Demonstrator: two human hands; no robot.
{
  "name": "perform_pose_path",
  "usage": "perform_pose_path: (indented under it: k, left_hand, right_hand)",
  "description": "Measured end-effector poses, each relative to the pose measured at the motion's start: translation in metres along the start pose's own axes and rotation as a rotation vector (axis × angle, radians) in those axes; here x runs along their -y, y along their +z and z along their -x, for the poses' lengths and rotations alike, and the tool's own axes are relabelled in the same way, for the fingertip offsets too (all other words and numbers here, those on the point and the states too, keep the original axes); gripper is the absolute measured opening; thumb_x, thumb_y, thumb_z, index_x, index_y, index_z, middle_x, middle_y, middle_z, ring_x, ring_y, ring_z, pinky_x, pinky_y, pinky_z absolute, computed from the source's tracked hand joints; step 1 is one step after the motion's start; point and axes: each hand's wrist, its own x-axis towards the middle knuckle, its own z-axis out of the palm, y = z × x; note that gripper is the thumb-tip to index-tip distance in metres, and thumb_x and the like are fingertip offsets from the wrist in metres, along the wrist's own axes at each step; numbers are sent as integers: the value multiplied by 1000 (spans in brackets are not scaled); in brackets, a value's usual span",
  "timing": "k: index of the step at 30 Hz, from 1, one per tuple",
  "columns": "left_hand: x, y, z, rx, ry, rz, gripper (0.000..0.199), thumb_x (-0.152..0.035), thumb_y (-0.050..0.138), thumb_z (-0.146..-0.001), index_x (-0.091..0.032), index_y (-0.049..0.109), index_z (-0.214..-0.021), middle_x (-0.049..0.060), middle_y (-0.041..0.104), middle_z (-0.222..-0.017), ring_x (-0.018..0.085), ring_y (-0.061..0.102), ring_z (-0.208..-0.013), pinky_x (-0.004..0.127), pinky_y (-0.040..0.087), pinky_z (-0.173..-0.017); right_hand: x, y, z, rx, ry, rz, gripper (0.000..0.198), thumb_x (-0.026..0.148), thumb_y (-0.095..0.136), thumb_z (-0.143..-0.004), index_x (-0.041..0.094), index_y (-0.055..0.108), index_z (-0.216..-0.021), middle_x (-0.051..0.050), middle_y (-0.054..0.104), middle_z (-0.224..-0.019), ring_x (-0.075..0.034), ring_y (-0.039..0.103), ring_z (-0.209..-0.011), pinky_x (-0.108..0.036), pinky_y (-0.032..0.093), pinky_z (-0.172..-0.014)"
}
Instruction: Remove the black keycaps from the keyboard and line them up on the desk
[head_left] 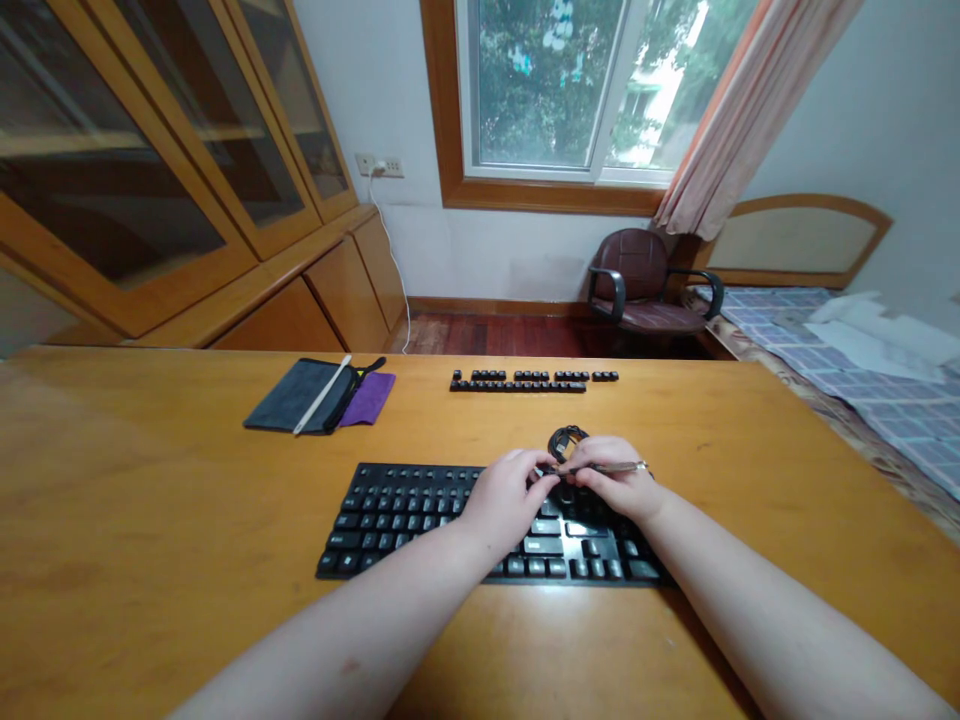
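A black keyboard [409, 522] lies on the wooden desk, its top row showing bare switches at the left. Over its upper right part, my left hand [510, 495] is closed in a pinch near the tip of a slim metallic tool; the small thing between its fingertips is too hidden to name. My right hand [619, 478] grips the slim metallic tool [626, 466], which points left toward the left fingertips. Just behind the hands lies a coiled black cable [564, 437] with a plug. Loose black keycaps [517, 386] stand in two rows farther back.
A grey pouch [281, 400] with a pale stick [321, 396] across it lies at the back left, beside a purple cloth [369, 400]. The desk's far edge runs behind the keycaps. Beyond stand a chair [637, 275], a bed [862, 340] and a glass-door cabinet [247, 240].
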Motion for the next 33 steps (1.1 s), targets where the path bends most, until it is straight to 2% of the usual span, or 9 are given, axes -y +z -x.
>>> perform_pose_path:
  k: [3, 7, 13, 18, 27, 33]
  left_hand:
    - [-1, -1, 0, -9, 22, 10, 19, -25, 57, -82, -22, 64, -100, 2, 66, -92, 17, 59, -83, 30, 46, -78]
    - [-1, -2, -3, -54, -12, 98, 19, -22, 59, -80, -20, 66, -98, 3, 67, -94, 17, 60, -84, 29, 47, -79]
    - [4, -3, -8, -54, -88, 327, 20, -29, 52, -84, -19, 68, -92, 4, 69, -95, 19, 62, -91, 31, 47, -85]
    - [9, 1, -13, -25, -236, 541, 20, -29, 56, -80, -15, 65, -92, 5, 68, -85, 18, 61, -82, 30, 48, -77]
    - [5, 2, -14, -60, -261, 745, 14, -22, 65, -71, -15, 57, -80, 0, 60, -77, 12, 58, -76, 25, 45, -74]
    - [6, 2, -14, -122, -264, 767, 20, -23, 67, -69, -16, 53, -81, 0, 59, -77, 11, 57, -72, 23, 44, -70]
  right_hand:
    - [3, 1, -1, 17, 15, 9, 24, 34, 51, -89, 18, 69, -87, -5, 67, -67, -15, 61, -63, -27, 48, -61]
    - [4, 3, -2, -27, 82, 73, 22, 28, 49, -89, 18, 68, -84, -3, 65, -64, -14, 60, -60, -26, 48, -61]
    - [2, 4, 0, -79, 46, 137, 18, 25, 51, -88, 18, 67, -83, -5, 68, -69, -14, 62, -64, -27, 50, -62]
    - [3, 2, 1, -25, -74, 176, 13, 19, 54, -85, 18, 66, -89, -6, 69, -73, -15, 62, -64, -27, 49, -61]
    - [7, 2, -2, 48, -269, 363, 11, 20, 59, -81, 17, 66, -89, -4, 61, -63, -13, 56, -56, -26, 43, -55]
    - [8, 6, -2, 58, -288, 387, 10, 23, 63, -79, 18, 67, -88, -3, 63, -65, -12, 57, -58, -25, 45, -57]
